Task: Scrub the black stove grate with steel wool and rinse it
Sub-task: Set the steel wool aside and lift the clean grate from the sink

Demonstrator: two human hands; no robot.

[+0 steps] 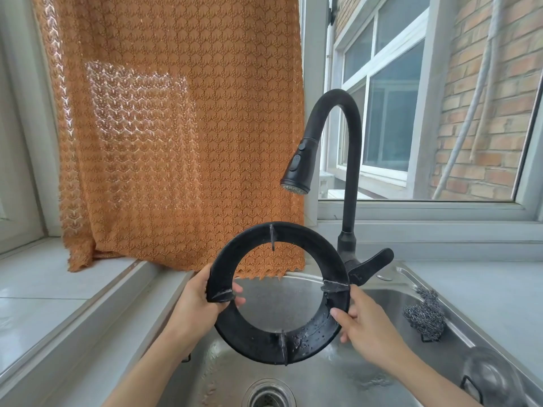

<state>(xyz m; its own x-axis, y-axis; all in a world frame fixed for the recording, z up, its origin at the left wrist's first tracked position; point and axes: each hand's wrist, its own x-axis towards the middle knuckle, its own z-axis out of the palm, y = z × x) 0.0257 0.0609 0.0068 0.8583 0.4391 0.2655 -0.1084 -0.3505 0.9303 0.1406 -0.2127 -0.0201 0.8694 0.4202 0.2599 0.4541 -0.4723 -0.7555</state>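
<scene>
Both hands hold the grate (281,292) upright over the sink (458,327), w/ the ring facing the camera. Left hand (195,304) has its fingers (238,289) curled around the left rim by a prong, thumb side hidden behind the metal. Right hand (363,321) pinches the right rim, thumb on the front face, fingers wrapped behind. Droplets bead on the lower right of the ring, so it's wet. Faucet (349,160) is above and to the right; no water runs from the spray head that I can see. Steel wool (424,314) sits on the sink's right ledge, apart from both hands.

Judgement: this looks like an inspect or turn step between scrubbing and rinsing; can't tell which is done. Next move prob. needs one hand freed, either for the wool or the faucet lever (371,265), while the other hand keeps the wet, slippery ring steady over the basin.
</scene>
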